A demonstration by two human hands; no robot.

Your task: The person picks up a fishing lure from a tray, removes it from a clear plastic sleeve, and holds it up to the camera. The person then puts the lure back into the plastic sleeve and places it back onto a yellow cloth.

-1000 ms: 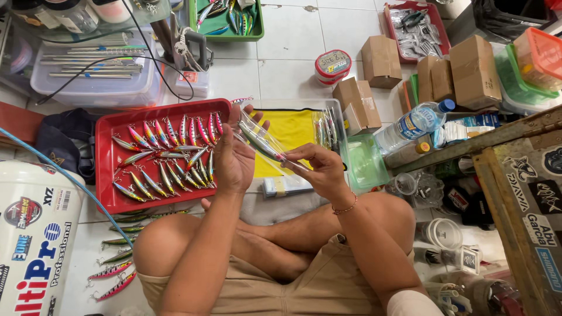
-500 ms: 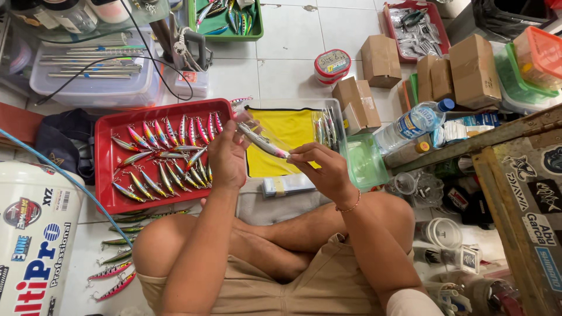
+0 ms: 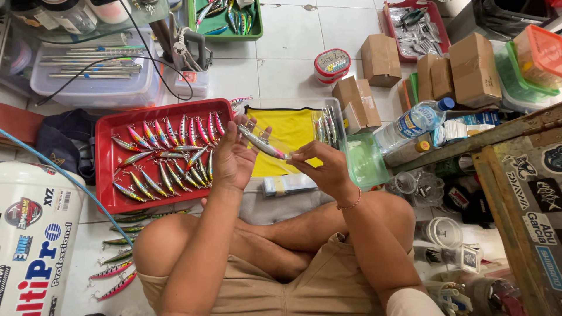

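I sit cross-legged on a tiled floor. My left hand and my right hand together hold a slim silver fishing lure inside a clear plastic sleeve, at chest height over my knees. The left hand grips the lure's far end; the right pinches the near end with the sleeve. Just left of my left hand lies a red tray with several colourful lures in rows. Behind the hands sits a clear box with a yellow cloth in it.
Loose lures lie on the floor by my left knee, beside a white bucket. Cardboard boxes, a water bottle, a green tray, a clear bin of rods and a wooden table edge surround me.
Both hands have shifted slightly to the right, and the lure now lies more level between them. The sleeve sits further over the lure.
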